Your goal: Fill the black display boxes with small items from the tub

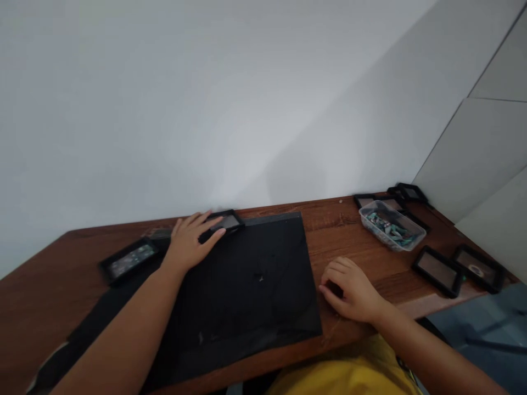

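L hand (191, 238) on blk frame (228, 221), wood desk (341, 216).

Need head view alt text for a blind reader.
Left hand spread over a black-framed case beside a black mat; right hand, loosely curled, rests on the wooden table. A clear tub of pieces sits beyond.

Dim light, soft wall shadow, slight blur.

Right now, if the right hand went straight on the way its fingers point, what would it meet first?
Just ahead of the right hand lies the black mat, so probably its edge, though the hand's height is hard to judge.
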A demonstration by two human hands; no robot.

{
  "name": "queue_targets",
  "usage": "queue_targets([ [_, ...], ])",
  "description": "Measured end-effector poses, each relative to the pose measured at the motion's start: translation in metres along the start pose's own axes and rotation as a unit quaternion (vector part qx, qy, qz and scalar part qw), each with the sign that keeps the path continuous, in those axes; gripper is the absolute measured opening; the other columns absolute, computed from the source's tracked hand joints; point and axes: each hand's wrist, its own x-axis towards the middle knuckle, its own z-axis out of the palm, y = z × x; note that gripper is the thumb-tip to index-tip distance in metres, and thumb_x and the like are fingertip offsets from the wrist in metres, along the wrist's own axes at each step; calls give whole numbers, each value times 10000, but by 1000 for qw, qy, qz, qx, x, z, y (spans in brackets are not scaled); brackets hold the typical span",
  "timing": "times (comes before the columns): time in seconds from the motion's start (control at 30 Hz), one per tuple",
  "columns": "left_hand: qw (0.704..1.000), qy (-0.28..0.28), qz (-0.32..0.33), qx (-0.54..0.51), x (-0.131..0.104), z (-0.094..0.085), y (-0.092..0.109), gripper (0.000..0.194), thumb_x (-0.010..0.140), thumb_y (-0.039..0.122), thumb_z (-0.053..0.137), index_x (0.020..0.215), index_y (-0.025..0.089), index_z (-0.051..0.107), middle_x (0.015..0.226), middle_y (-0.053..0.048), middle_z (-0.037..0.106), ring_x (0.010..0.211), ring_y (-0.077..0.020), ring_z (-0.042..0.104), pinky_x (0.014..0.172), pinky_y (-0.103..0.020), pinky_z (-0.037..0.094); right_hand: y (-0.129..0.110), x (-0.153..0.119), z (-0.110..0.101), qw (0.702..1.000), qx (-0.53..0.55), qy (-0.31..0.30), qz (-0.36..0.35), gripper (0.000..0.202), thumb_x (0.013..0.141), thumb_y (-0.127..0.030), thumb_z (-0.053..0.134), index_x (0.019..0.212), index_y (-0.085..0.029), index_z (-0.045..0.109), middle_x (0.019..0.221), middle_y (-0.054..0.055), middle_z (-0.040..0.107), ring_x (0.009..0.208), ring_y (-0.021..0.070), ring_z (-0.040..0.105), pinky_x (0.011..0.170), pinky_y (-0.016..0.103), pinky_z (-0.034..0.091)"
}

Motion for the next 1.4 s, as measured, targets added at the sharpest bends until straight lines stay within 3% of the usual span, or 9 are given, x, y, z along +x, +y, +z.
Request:
queue_targets([
  [0.2, 999, -43, -16, -24, -3, 15, -14, 842, 879, 678, 577, 1548, 167, 539, 1677, -222, 441, 1564, -456, 380, 1283, -663, 240, -1, 1, -2, 1000, -24, -7, 7, 113, 966, -178, 581, 860, -204, 609, 833, 46, 671, 818, 205, 570, 760, 344, 406],
  [0.4, 987, -33, -124, -94, 1, 22, -19, 1212, 722, 658, 763, 1665, 70, 278, 1644, -311, 436, 1541, -502, 395, 1264, -623, 329, -2, 1, -1, 999, -39, -3, 9, 125, 968, -172, 572, 851, -207, 599, 834, 51, 677, 816, 210, 576, 756, 349, 422],
  [0.73, 983, 46, -114, -135, -5, 8, 3, 951, 732, 574, 792, 1532, 160, 490, 1496, -220, 584, 1432, -419, 540, 1211, -563, 438, -2, 2, -1, 999, -44, 2, 3, 127, 962, -162, 567, 846, -211, 585, 825, 51, 680, 793, 211, 576, 729, 348, 424],
  [0.93, 976, 118, -33, -180, -2, -3, 54, 900, 745, 570, 788, 1505, 183, 501, 1487, -192, 589, 1419, -399, 543, 1238, -555, 414, 7, 1, 2, 991, 67, 113, 15, 151, 984, -228, 586, 833, -231, 578, 776, 33, 661, 765, 202, 590, 761, 368, 468],
  [1.03, 969, 130, 26, -209, 0, -9, 98, 897, 750, 595, 792, 1503, 194, 515, 1459, -192, 597, 1401, -417, 545, 1207, -583, 443, 20, 20, 4, 951, 223, 166, 132, 169, 962, -409, 663, 938, -248, 618, 930, 57, 697, 893, 225, 643, 849, 400, 523],
  [1.17, 958, 120, 106, -239, -4, -7, 156, 898, 750, 594, 827, 1520, 266, 503, 1458, -155, 584, 1400, -409, 541, 1189, -593, 460, 31, 65, 6, 804, 540, 64, 243, 583, 838, -718, 734, 1229, -308, 596, 1345, 92, 641, 1160, 254, 649, 962, 445, 580],
  [1.27, 935, 133, 132, -301, -14, 6, 185, 861, 847, 588, 757, 1581, 294, 414, 1528, -152, 523, 1405, -389, 538, 1188, -595, 458, 32, 88, 6, 718, 667, -17, 199, 705, 779, -837, 711, 1216, -290, 621, 1342, 100, 651, 1234, 282, 634, 1033, 519, 573],
  [1.33, 921, 143, 128, -339, -21, 17, 195, 809, 903, 589, 701, 1590, 297, 390, 1542, -156, 499, 1393, -368, 552, 1193, -574, 457, 29, 93, 5, 705, 691, -15, 159, 784, 700, -813, 806, 1268, -307, 614, 1352, 86, 663, 1285, 296, 620, 1062, 540, 559],
  [1.4, 912, 145, 130, -361, -27, 26, 202, 790, 909, 623, 685, 1568, 286, 411, 1505, -157, 521, 1367, -363, 571, 1176, -568, 471, 26, 93, 4, 722, 678, -4, 139, 893, 596, -724, 929, 1321, -317, 602, 1352, 78, 679, 1288, 309, 629, 1095, 554, 537],
])
